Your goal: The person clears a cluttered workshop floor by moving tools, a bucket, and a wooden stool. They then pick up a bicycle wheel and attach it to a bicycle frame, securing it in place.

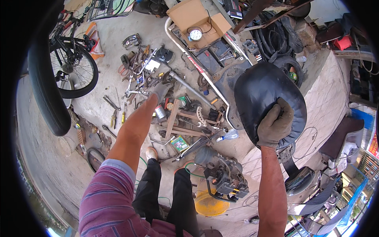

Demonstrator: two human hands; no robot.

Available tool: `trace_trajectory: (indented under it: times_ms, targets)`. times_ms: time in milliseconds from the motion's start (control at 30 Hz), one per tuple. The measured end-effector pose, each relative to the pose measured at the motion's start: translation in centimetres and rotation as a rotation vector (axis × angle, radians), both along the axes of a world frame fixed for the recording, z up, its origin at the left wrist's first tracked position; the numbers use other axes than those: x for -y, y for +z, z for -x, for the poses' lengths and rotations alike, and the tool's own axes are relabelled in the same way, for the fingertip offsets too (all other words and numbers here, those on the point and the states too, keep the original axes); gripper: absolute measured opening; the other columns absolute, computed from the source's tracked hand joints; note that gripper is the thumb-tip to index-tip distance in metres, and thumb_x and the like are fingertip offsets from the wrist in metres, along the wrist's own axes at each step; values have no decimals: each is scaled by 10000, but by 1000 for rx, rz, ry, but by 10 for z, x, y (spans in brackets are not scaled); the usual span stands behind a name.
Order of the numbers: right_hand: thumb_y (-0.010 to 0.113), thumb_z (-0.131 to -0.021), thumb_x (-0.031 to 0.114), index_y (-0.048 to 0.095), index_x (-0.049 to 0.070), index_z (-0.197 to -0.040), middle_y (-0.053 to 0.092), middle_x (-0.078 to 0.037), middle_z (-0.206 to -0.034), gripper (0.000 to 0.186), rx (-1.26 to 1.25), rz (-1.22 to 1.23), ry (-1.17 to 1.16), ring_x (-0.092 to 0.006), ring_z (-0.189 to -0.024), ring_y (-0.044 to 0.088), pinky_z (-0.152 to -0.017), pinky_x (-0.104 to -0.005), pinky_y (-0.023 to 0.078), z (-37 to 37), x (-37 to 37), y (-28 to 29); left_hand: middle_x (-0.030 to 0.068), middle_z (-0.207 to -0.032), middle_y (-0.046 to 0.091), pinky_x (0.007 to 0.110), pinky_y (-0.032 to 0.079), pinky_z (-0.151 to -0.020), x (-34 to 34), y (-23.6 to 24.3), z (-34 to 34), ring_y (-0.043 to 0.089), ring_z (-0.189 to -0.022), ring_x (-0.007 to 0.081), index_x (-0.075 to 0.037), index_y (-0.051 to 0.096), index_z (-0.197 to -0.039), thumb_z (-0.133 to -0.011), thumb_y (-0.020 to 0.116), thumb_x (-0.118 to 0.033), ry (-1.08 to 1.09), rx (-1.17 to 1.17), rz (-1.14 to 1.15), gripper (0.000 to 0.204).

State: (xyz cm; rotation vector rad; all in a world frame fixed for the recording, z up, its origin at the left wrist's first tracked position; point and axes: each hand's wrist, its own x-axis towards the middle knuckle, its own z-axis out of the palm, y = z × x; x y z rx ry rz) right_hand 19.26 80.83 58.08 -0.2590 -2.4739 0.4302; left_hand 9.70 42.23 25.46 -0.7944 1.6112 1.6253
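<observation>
My left hand (161, 91), in a grey work glove, reaches down into a heap of wrenches (136, 89) and other metal tools on the floor. Its fingers are mostly hidden. Just beyond it lies a long grey metal bar (189, 87), sloping down to the right. On the right, my gloved right hand (275, 125) rests against a rounded black padded seat (252, 91) with a glossy cover. The fingers of that hand are curled in; whether something small sits in them cannot be seen.
A white-edged vehicle frame (209, 79) carries an open cardboard box (193, 19) with a round lamp. Near my feet stand a wooden frame (172, 118), a small engine-like machine (227, 177) and a yellow basin (211, 201). A bicycle (71, 63) is at the left.
</observation>
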Motion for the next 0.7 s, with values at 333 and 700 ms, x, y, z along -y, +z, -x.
trace_trajectory:
  times_ms: [333,700]
  targets:
    - [602,-982,186,706,56,-1123,723,-115,-1066,217,-55,-29,-6,-319,-968,704,-817,-413,550,2,0,-3,41,-934,721,336,541,-611,48,-81,-253,673,-721,168,-47,684,-1164,-959,738,-229,-84,174,161,279]
    - [629,-966,327,726,20,-1137,751,-137,-1043,364,-101,-49,14,-277,-951,721,-885,-370,537,1,-13,-11,297,-1351,634,436,506,-1059,38,-169,-308,629,-1249,420,24,460,-1497,-794,834,-385,-262,-70,655,895]
